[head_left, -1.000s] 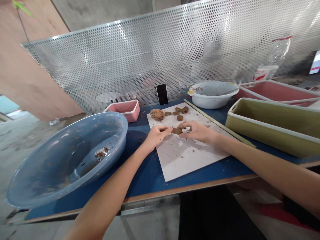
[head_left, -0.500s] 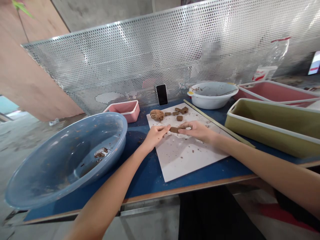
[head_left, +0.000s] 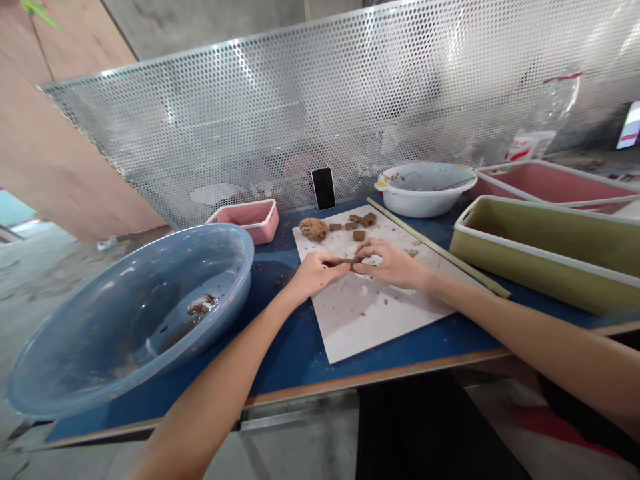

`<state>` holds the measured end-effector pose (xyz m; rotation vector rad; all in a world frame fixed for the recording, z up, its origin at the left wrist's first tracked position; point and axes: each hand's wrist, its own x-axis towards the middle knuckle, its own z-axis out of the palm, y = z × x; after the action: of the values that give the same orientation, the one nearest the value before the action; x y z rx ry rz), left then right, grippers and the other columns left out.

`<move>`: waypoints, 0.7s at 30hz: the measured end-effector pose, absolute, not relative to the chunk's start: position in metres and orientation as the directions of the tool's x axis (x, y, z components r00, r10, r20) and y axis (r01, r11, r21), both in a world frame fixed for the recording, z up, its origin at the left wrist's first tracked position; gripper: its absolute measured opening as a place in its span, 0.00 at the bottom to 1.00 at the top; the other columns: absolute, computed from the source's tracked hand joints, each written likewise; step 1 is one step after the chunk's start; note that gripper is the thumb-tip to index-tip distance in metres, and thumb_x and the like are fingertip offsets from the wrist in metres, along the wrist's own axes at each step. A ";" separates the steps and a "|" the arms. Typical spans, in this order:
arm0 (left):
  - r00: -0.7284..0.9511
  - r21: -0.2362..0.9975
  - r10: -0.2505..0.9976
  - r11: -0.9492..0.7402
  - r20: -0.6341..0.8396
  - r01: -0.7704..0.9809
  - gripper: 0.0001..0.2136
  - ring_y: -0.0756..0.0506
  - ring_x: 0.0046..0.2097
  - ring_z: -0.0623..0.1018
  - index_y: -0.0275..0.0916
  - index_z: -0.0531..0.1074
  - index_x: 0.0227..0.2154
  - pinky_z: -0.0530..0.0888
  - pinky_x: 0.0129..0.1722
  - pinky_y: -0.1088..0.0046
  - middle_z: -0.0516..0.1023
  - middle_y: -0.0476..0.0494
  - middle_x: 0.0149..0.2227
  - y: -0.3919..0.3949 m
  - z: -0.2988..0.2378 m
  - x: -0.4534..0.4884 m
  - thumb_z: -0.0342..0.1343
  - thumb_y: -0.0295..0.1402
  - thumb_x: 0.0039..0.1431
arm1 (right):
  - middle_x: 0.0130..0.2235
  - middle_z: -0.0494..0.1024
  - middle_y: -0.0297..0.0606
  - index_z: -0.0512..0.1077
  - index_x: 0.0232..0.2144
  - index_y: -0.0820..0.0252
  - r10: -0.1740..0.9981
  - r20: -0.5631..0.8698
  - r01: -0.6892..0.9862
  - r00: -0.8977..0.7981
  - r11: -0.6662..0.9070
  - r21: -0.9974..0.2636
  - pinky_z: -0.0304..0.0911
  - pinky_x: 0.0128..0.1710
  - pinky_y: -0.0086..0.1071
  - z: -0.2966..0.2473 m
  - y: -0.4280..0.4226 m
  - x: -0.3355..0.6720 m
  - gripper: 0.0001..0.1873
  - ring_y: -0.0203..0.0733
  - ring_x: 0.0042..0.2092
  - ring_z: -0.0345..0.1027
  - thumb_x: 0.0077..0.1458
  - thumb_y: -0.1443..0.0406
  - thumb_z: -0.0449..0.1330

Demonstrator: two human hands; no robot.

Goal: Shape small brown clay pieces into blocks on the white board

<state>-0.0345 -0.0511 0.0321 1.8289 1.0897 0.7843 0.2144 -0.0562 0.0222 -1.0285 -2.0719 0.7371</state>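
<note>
Over the white board (head_left: 360,327), my left hand (head_left: 316,273) and my right hand (head_left: 387,262) meet at a small piece of brown clay (head_left: 349,263). Both hands pinch it between thumb and fingers, which cover most of it. Behind them on the board lies a rough brown clay lump (head_left: 314,229). To its right are several small clay pieces (head_left: 359,235), some blocky, some lying together. Crumbs of clay are scattered over the board.
A large blue basin (head_left: 135,313) with dark wet residue stands left. A small pink tub (head_left: 257,223) and a phone (head_left: 324,188) are behind. Rightward are a pale stick (head_left: 440,250), a white basin (head_left: 425,200), a green trough (head_left: 530,257), a red trough (head_left: 555,183) and a bottle (head_left: 543,120).
My left fingers and thumb have moved right and closed over the clay piece, hiding more of it. My right fingers have shifted slightly left on it. The other things lie as before.
</note>
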 end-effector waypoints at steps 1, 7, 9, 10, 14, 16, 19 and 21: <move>0.426 0.886 0.900 -0.267 0.090 0.378 0.19 0.46 0.33 0.76 0.38 0.91 0.40 0.68 0.34 0.71 0.87 0.42 0.35 -0.051 0.032 -0.034 0.70 0.50 0.59 | 0.50 0.81 0.46 0.83 0.37 0.53 0.828 0.339 0.423 -0.447 0.529 -0.736 0.67 0.62 0.53 0.022 -0.056 0.214 0.20 0.58 0.55 0.76 0.64 0.44 0.67; 0.416 0.878 0.906 -0.259 0.077 0.402 0.18 0.46 0.32 0.76 0.38 0.91 0.40 0.68 0.33 0.71 0.87 0.42 0.35 -0.050 0.030 -0.034 0.69 0.49 0.59 | 0.48 0.82 0.45 0.84 0.34 0.53 0.848 0.310 0.398 -0.430 0.486 -0.778 0.68 0.60 0.52 0.020 -0.053 0.213 0.24 0.56 0.52 0.77 0.63 0.41 0.68; 0.408 0.874 0.911 -0.249 0.066 0.416 0.19 0.46 0.32 0.75 0.38 0.91 0.40 0.67 0.32 0.71 0.87 0.42 0.34 -0.050 0.029 -0.034 0.70 0.49 0.59 | 0.47 0.83 0.45 0.84 0.34 0.53 0.853 0.286 0.406 -0.438 0.471 -0.783 0.69 0.59 0.51 0.021 -0.053 0.214 0.23 0.56 0.51 0.77 0.62 0.41 0.69; 0.403 0.872 0.913 -0.248 0.065 0.422 0.19 0.46 0.31 0.75 0.37 0.91 0.40 0.66 0.32 0.71 0.86 0.42 0.33 -0.050 0.028 -0.034 0.70 0.49 0.59 | 0.47 0.83 0.45 0.84 0.33 0.53 0.854 0.277 0.412 -0.441 0.466 -0.783 0.69 0.59 0.51 0.021 -0.052 0.214 0.23 0.56 0.51 0.78 0.61 0.41 0.69; 0.404 0.862 0.911 -0.272 0.087 0.427 0.20 0.46 0.31 0.74 0.38 0.91 0.39 0.66 0.32 0.71 0.86 0.42 0.33 -0.049 0.027 -0.035 0.70 0.51 0.59 | 0.46 0.83 0.45 0.84 0.32 0.53 0.858 0.269 0.425 -0.437 0.461 -0.779 0.69 0.58 0.50 0.021 -0.051 0.215 0.23 0.56 0.50 0.78 0.60 0.41 0.69; 0.408 0.863 0.907 -0.283 0.101 0.417 0.20 0.46 0.32 0.76 0.38 0.91 0.39 0.68 0.32 0.71 0.87 0.42 0.34 -0.048 0.027 -0.035 0.70 0.52 0.60 | 0.45 0.84 0.45 0.84 0.33 0.53 0.862 0.265 0.423 -0.431 0.453 -0.785 0.69 0.58 0.51 0.020 -0.050 0.216 0.23 0.57 0.50 0.78 0.60 0.41 0.69; 0.414 0.865 0.903 -0.293 0.111 0.408 0.20 0.45 0.33 0.77 0.39 0.91 0.40 0.69 0.33 0.70 0.88 0.42 0.35 -0.047 0.026 -0.037 0.70 0.52 0.61 | 0.46 0.84 0.45 0.85 0.34 0.53 0.866 0.252 0.421 -0.432 0.441 -0.793 0.69 0.57 0.51 0.019 -0.049 0.217 0.23 0.57 0.50 0.79 0.61 0.42 0.68; 0.421 0.861 0.898 -0.312 0.129 0.402 0.20 0.44 0.34 0.78 0.39 0.91 0.40 0.70 0.34 0.70 0.88 0.41 0.36 -0.046 0.026 -0.037 0.70 0.52 0.61 | 0.47 0.84 0.45 0.85 0.35 0.54 0.860 0.264 0.423 -0.437 0.456 -0.783 0.69 0.57 0.51 0.019 -0.049 0.218 0.22 0.57 0.51 0.79 0.62 0.43 0.68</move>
<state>-0.0372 -0.0465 0.0258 1.8930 1.1058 0.8016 0.2179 -0.0488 0.0187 -1.0661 -2.0420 0.8433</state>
